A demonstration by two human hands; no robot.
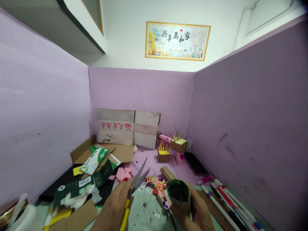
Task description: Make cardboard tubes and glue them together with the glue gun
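Observation:
My left hand point(114, 205) grips a pair of scissors point(136, 183) with yellow handles. The blades are spread apart and point up and away from me. In my right hand point(201, 210) is a short cardboard tube point(179, 192), dark green inside, its open end tilted toward me. Its far end is hidden. Between the hands lies a colourful flower-patterned tool point(157, 187) with a black cord, shaped like a glue gun. A folded strip of brown cardboard point(167, 173) rests just behind the tube.
Cardboard scraps, a green box point(72, 192) and a green-white wrapper point(96, 160) cover the left side. Two small cardboard boxes with pointed ears, one brown box point(163, 156) in front, stand at the back. A phone point(194, 164) and several markers point(231, 205) lie along the right wall.

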